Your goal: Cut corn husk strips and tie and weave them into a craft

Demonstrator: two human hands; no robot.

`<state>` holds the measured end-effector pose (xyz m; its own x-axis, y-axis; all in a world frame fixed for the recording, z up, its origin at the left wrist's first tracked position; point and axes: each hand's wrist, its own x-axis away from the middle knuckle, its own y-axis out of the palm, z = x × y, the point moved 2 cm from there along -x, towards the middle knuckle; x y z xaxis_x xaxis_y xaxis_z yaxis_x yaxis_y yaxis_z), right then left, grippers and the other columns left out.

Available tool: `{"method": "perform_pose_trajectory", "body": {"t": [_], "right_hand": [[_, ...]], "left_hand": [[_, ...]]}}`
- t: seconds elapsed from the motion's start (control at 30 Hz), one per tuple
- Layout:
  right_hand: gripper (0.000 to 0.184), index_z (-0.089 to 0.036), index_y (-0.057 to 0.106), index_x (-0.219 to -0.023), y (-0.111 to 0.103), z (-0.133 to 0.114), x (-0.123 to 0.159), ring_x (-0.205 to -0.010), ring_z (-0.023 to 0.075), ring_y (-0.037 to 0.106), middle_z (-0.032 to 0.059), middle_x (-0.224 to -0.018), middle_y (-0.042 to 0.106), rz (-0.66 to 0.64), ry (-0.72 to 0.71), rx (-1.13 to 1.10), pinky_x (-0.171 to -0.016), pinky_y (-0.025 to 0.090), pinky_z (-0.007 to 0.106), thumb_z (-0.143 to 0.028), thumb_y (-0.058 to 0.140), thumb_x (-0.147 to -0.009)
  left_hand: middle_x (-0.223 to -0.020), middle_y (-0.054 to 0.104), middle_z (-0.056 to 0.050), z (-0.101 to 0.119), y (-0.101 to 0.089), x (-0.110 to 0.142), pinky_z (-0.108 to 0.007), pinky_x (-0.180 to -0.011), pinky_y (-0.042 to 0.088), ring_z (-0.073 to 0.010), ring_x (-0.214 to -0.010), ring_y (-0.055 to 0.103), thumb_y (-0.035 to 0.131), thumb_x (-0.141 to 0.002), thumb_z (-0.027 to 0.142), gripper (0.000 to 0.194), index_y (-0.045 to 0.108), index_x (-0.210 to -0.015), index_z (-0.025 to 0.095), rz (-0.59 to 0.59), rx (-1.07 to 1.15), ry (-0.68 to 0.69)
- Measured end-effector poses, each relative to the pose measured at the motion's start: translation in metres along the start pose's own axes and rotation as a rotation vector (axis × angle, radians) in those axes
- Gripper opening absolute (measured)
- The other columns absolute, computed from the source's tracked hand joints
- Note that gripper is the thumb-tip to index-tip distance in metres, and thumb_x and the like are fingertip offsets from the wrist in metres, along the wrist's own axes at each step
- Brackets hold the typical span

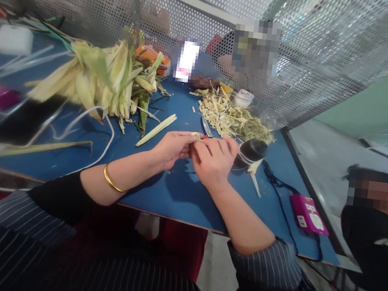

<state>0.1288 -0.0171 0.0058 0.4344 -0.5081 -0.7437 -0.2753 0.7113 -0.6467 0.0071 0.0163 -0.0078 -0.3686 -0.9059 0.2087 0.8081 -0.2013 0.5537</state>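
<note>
My left hand (174, 149) and my right hand (214, 161) meet above the blue table, fingers pinched together. Between the fingertips shows a small pale-yellow piece of corn husk (197, 136), mostly hidden by the fingers. Just beyond them lies a metal blade (207, 127), perhaps of scissors, with a bit of red near my right fingers. To the left rests a single folded husk strip (156, 130). Beside my right hand is a black rounded object (254, 153) with white thread wound round it.
A large bunch of corn husks (99, 77) lies at the left. Husk shreds (235, 115) are heaped behind the hands, near a white cup (243, 98). A phone (25, 120), white cable (109, 142) and magenta power strip (309, 214) lie around. Perforated metal mesh borders the back; a person sits right.
</note>
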Motion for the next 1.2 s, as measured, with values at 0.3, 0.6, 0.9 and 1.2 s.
{"method": "perform_pose_trajectory", "body": {"t": [0.3,0.6,0.9,1.2], "right_hand": [[0.029,-0.017,0.063,-0.113,0.007,-0.013,0.001,-0.087,0.0181,0.053,0.0061,-0.090,0.065,0.016,-0.290,0.052,-0.095,0.033,0.038,-0.013,0.048,-0.088],[0.024,-0.014,0.064,-0.095,0.014,-0.014,-0.002,-0.079,0.0161,0.054,0.0058,-0.084,0.063,-0.104,-0.215,0.077,-0.092,0.033,0.036,-0.011,0.041,-0.091],[0.009,-0.020,0.059,-0.078,0.006,0.008,-0.004,-0.080,0.0161,0.057,0.0014,-0.077,0.063,-0.016,0.306,-0.327,-0.084,0.038,0.035,-0.024,0.055,-0.085],[0.008,-0.019,0.057,-0.066,0.011,0.017,-0.003,-0.056,0.0109,0.049,-0.0034,-0.060,0.054,-0.044,0.761,-0.797,-0.056,0.040,0.025,-0.020,0.059,-0.074]], "left_hand": [[-0.081,0.071,-0.008,0.005,-0.002,-0.003,-0.019,-0.064,0.049,-0.0113,-0.070,0.063,0.058,-0.074,0.012,0.024,0.071,-0.093,0.010,0.038,0.063,-0.013],[-0.080,0.071,-0.008,-0.003,0.003,-0.003,-0.017,-0.059,0.049,-0.0107,-0.067,0.063,0.062,-0.073,0.017,0.013,0.071,-0.080,0.010,0.035,0.084,-0.089],[-0.077,0.071,-0.008,0.005,-0.004,-0.004,-0.025,-0.067,0.052,-0.0130,-0.066,0.065,0.059,-0.076,0.014,0.018,0.071,-0.089,0.011,-0.041,0.023,-0.100],[-0.084,0.072,-0.010,0.010,-0.004,-0.002,-0.027,-0.069,0.053,-0.0154,-0.070,0.067,0.072,-0.072,0.023,0.028,0.071,-0.098,0.011,-0.074,-0.178,-0.005]]}}
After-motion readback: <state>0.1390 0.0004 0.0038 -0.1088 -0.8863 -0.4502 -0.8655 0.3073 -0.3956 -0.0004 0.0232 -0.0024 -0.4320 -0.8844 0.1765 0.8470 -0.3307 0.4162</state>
